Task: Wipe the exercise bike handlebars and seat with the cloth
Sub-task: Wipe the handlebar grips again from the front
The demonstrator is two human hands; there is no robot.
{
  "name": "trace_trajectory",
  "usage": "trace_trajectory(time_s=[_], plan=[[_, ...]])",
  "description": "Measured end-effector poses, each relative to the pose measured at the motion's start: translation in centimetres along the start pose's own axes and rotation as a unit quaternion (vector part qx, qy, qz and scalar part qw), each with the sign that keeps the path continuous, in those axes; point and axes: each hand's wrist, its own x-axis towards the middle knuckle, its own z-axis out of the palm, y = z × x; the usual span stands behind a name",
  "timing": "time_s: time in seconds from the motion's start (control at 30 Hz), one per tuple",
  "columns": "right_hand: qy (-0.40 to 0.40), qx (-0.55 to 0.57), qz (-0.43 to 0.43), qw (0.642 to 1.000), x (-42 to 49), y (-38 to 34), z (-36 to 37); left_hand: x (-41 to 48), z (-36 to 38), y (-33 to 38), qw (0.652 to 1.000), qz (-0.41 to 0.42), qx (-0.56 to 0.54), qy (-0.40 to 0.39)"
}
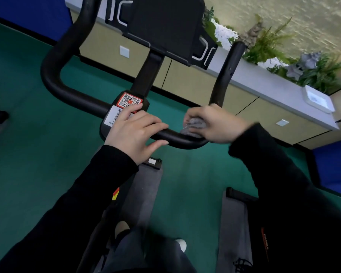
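The black handlebars (53, 75) of the exercise bike curve across the middle of the view, with a dark console screen (165, 26) above them. My right hand (215, 125) grips a grey cloth (193, 126) wrapped over the bar near its right bend. My left hand (134, 131) rests on the centre of the bar with straight spread fingers, just below the QR-code stickers (129, 100). The seat is not in view.
Green floor lies under the bike. A long beige cabinet (195, 81) with a grey top runs behind it, carrying plants (268, 44) and a white tray (319, 100). Blue panels stand at the far left and right. The bike's grey frame (144, 190) and my legs are below.
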Motion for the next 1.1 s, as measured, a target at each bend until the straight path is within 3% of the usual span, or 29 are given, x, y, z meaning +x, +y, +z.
trace_trajectory(time_s=[0.07,0.2,0.3,0.43,0.53,0.67,0.8,0.97,1.1], plan=[[0.16,0.091,-0.022,0.983,-2.8,0.6,2.4,-0.1,0.1,0.0,1.0,-0.001,0.001,0.001],[0.407,0.209,0.017,0.889,-6.0,-0.7,10.5,0.0,0.1,0.2,1.0,-0.007,0.004,-0.003],[0.521,0.268,0.08,0.806,-5.0,-3.3,14.7,-0.1,0.2,0.3,1.0,-0.011,0.008,-0.004],[0.611,0.403,0.154,0.663,-1.8,-6.4,14.4,-0.1,0.2,0.3,1.0,-0.008,0.02,-0.008],[0.642,0.467,0.215,0.569,-1.0,-7.5,13.5,-0.1,0.2,0.2,1.0,-0.001,0.027,-0.012],[0.642,0.535,0.282,0.471,-1.0,-8.7,13.0,-0.2,0.2,0.2,0.999,-0.001,0.036,-0.016],[0.615,0.655,0.291,0.328,-0.4,-6.5,11.8,-0.2,0.2,0.2,0.999,0.002,0.046,-0.021],[0.563,0.733,0.269,0.272,-0.9,-8.2,12.0,-0.2,0.1,0.3,0.998,0.001,0.056,-0.023],[0.482,0.816,0.249,0.198,-1.9,-8.1,12.1,-0.2,0.0,0.3,0.998,0.005,0.06,-0.028]])
